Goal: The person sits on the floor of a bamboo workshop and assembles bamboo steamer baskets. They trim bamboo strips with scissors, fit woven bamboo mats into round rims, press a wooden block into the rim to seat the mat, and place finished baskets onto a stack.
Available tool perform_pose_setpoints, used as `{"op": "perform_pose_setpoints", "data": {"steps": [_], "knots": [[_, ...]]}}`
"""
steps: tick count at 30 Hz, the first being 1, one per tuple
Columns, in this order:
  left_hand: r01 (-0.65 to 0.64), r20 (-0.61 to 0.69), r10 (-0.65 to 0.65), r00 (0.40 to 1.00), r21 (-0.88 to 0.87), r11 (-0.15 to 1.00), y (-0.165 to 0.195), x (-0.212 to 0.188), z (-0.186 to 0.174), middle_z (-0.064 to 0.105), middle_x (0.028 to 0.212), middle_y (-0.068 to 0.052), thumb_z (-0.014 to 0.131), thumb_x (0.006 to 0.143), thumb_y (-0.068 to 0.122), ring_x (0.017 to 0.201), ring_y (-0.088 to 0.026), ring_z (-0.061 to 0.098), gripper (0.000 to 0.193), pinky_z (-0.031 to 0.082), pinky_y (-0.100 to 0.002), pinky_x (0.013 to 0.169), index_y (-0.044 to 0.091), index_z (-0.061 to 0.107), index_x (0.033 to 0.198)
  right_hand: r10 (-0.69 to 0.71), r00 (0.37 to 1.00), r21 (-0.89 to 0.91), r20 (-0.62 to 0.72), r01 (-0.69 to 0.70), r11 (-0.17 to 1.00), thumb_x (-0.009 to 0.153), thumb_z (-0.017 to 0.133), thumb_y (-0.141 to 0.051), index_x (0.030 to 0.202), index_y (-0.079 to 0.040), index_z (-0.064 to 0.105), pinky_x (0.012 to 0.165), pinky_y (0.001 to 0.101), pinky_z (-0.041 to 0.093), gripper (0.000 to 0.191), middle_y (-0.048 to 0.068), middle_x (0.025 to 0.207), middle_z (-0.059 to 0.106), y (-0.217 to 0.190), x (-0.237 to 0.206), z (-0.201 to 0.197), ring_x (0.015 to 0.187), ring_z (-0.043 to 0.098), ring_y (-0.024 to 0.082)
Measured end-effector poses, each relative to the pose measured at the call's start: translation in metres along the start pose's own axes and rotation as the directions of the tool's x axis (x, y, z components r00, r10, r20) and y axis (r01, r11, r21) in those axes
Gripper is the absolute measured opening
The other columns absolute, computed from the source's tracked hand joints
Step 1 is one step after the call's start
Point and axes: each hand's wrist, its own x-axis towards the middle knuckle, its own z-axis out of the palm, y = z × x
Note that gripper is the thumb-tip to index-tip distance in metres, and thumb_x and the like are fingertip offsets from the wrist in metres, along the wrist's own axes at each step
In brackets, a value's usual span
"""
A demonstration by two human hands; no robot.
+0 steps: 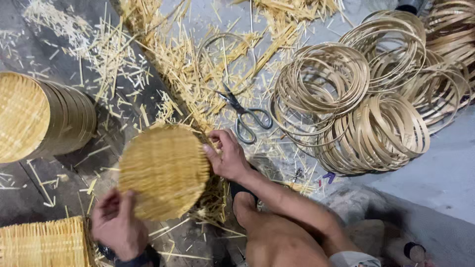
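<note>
Both hands hold a round woven mat (pixel 165 170) above the floor (pixel 445 173). The left hand (pixel 116 222) grips its lower left edge, fingers curled around the rim. The right hand (pixel 226 155) pinches its right edge. Scissors (pixel 245 114) lie just beyond the right hand among straw cuttings (pixel 188 64). Bamboo hoops (pixel 366 99) are piled toward the right, stacked mats (pixel 39 116) at the left.
</note>
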Motion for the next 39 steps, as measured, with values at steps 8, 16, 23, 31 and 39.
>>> {"op": "perform_pose_setpoints", "data": {"steps": [8,16,23,31,39], "knots": [[-0.768,0.640,0.466,0.611,0.336,0.545,0.071,-0.036,0.059,0.069,0.105,-0.013,0.080,0.085,0.002,0.100,-0.033,0.067,0.032,0.054,-0.042,0.087,0.006,0.067,0.115,-0.266,0.795,0.713,0.545,-0.272,0.647,0.100,0.066,-0.044,0.149,-0.007,0.044,0.111,0.0339,0.049,0.066,0.003,0.143,0.057,-0.030,0.003,0.001,0.131,0.057,0.015],[-0.639,0.478,0.430,0.766,0.486,0.597,-0.036,-0.011,0.051,0.070,0.120,-0.014,0.081,0.091,0.024,0.112,-0.031,0.068,0.037,0.054,-0.043,0.099,0.007,0.065,0.120,0.348,0.876,0.209,0.333,-0.428,0.879,0.093,0.072,-0.013,0.114,0.000,0.074,0.064,0.0225,0.049,0.025,0.000,0.087,0.071,0.061,0.032,0.030,0.073,0.060,0.006],[0.181,0.052,-0.219,0.974,0.396,0.900,-0.159,0.094,-0.053,0.074,0.094,-0.012,0.089,0.079,0.015,0.081,-0.019,0.068,0.047,0.058,-0.032,0.074,-0.001,0.071,0.120,0.332,0.892,0.292,0.305,-0.420,0.859,0.091,0.075,-0.013,0.121,0.000,0.067,0.053,0.0236,0.053,0.033,0.002,0.087,0.072,0.089,0.056,0.069,0.066,0.063,0.007],[0.645,0.065,-0.650,0.757,0.086,0.759,-0.167,0.091,-0.073,0.071,0.082,-0.004,0.088,0.073,0.008,0.064,-0.015,0.068,0.034,0.056,-0.032,0.052,0.006,0.065,0.097,0.363,0.897,0.187,0.252,-0.414,0.891,0.088,0.080,-0.011,0.114,0.006,0.071,0.057,0.0222,0.049,0.032,0.003,0.085,0.071,0.081,0.060,0.069,0.068,0.060,0.006],[0.736,0.087,-0.732,0.676,-0.037,0.675,-0.165,0.090,-0.069,0.072,0.077,-0.005,0.088,0.074,0.006,0.062,-0.014,0.068,0.028,0.055,-0.029,0.052,0.009,0.064,0.088,0.353,0.912,0.131,0.212,-0.384,0.914,0.089,0.079,-0.010,0.115,0.005,0.071,0.067,0.0216,0.053,0.031,0.004,0.090,0.073,0.083,0.064,0.073,0.076,0.064,0.007]]}}
